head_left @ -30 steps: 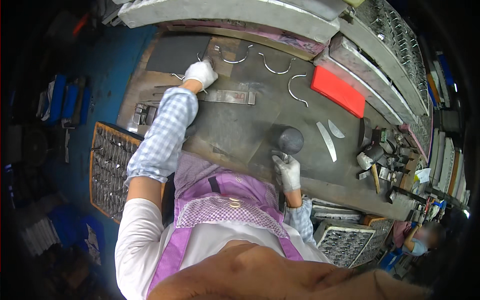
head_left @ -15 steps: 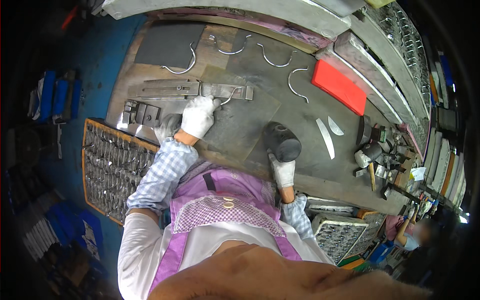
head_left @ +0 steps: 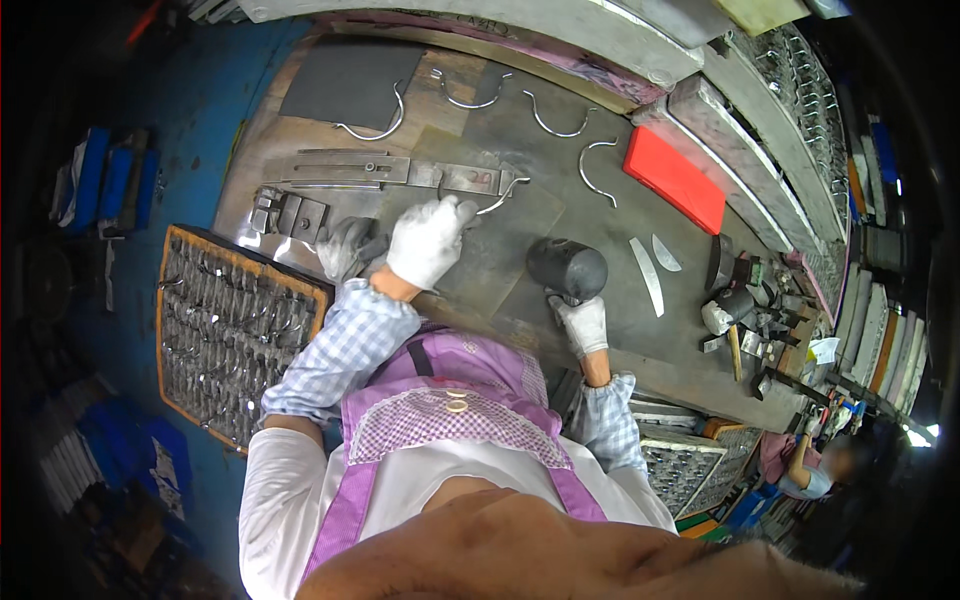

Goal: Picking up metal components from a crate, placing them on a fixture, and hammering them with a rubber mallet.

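While the left hand in a white glove (head_left: 430, 245) is pinching a thin, shiny, curved metal rod (head_left: 503, 195), its fingers are folding in tight. That rod is sitting near the middle of the frame, with one end poking up past the glove and the other end reaching over the right tip of a long, flat, silver metal bar (head_left: 390, 171). I cannot tell if the rod is touching the bar.

The right hand in a white glove (head_left: 582, 325), right of the middle, is holding a fat, round, black mallet (head_left: 568, 268) close under its head. Its fingers are bending in, but the handle is hiding from view.

Both hands are working over a big, dark grey table (head_left: 660, 350). Four more curved rods (head_left: 597, 172) are lying apart across the top of the frame. One of them is touching a flat, black, square sheet (head_left: 350, 82) at the upper left. Small, blocky, grey metal parts (head_left: 295, 215) are sitting below the bar, on the left.

At the upper right, a long, bright red box (head_left: 675, 178) is resting on the table. Two thin, pale, curved flat pieces (head_left: 650, 277) are lying below it, near each other. At the lower left, a tray with an orange rim (head_left: 162, 330) is holding many small shiny metal pieces (head_left: 235, 335).
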Demonstrator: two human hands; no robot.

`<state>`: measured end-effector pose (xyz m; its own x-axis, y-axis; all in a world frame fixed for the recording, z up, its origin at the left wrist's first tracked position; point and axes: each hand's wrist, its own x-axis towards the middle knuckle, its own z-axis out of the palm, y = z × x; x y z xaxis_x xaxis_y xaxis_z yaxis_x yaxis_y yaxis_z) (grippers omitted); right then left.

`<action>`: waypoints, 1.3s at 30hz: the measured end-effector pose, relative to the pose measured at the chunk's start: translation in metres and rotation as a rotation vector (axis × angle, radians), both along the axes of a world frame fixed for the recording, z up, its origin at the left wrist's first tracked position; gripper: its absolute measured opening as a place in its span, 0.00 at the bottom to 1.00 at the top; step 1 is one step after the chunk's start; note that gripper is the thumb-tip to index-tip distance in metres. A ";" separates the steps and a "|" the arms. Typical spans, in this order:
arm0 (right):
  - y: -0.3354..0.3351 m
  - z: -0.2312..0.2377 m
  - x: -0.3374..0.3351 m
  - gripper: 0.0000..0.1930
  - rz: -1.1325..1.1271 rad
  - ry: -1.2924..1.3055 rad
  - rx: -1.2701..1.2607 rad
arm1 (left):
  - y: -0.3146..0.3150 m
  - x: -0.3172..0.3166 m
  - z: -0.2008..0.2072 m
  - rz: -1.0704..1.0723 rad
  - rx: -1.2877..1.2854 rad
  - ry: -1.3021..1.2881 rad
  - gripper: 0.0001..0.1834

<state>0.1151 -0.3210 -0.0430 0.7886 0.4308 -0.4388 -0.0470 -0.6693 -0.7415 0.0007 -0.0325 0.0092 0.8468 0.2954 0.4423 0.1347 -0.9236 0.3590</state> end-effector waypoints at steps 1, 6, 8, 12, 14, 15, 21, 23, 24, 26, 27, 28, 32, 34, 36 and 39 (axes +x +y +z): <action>-0.002 -0.002 -0.001 0.08 0.015 -0.076 -0.005 | -0.002 0.003 -0.006 0.011 0.072 0.147 0.08; 0.000 -0.016 -0.016 0.08 0.017 -0.286 0.014 | 0.003 0.009 -0.017 0.015 0.053 0.288 0.06; 0.007 -0.006 -0.019 0.08 -0.003 -0.279 -0.001 | 0.007 0.005 -0.012 0.006 -0.015 0.189 0.08; 0.028 0.055 -0.015 0.09 -0.142 0.068 0.124 | 0.019 -0.014 -0.005 -0.048 -0.591 0.091 0.08; 0.032 0.095 -0.015 0.13 -0.023 -0.029 0.220 | 0.023 -0.022 -0.011 -0.082 -0.774 0.187 0.07; 0.038 0.108 -0.015 0.16 0.080 -0.095 0.354 | 0.025 -0.025 -0.016 -0.093 -0.678 0.081 0.07; 0.073 0.085 -0.013 0.23 0.291 -0.304 0.064 | 0.026 -0.026 -0.019 -0.121 -0.592 -0.014 0.11; 0.047 0.072 -0.022 0.15 0.341 -0.696 0.275 | 0.019 -0.022 -0.014 -0.082 -0.471 -0.117 0.11; 0.043 0.061 -0.017 0.13 0.302 -0.581 0.259 | 0.012 -0.018 -0.012 -0.021 -0.362 -0.097 0.12; 0.025 0.049 -0.028 0.16 0.178 -0.240 0.104 | 0.005 -0.011 -0.010 0.009 -0.143 0.043 0.11; 0.021 0.043 -0.029 0.19 0.041 -0.089 0.005 | 0.007 -0.002 -0.012 0.003 -0.023 0.095 0.09; 0.018 0.038 -0.030 0.22 -0.064 -0.037 -0.051 | 0.011 0.002 -0.015 -0.011 0.119 0.177 0.04; 0.018 0.021 -0.030 0.22 -0.222 0.013 0.246 | 0.011 0.008 -0.016 -0.023 0.048 0.301 0.02; 0.019 0.015 -0.028 0.22 -0.248 0.050 0.173 | 0.005 0.002 -0.005 -0.048 -0.108 0.297 0.04; 0.017 0.008 -0.026 0.22 -0.231 0.032 0.196 | 0.004 -0.005 0.013 -0.052 -0.233 0.597 0.09; 0.013 0.000 -0.025 0.21 -0.219 0.026 0.230 | 0.044 0.016 0.030 0.278 -0.053 0.717 0.16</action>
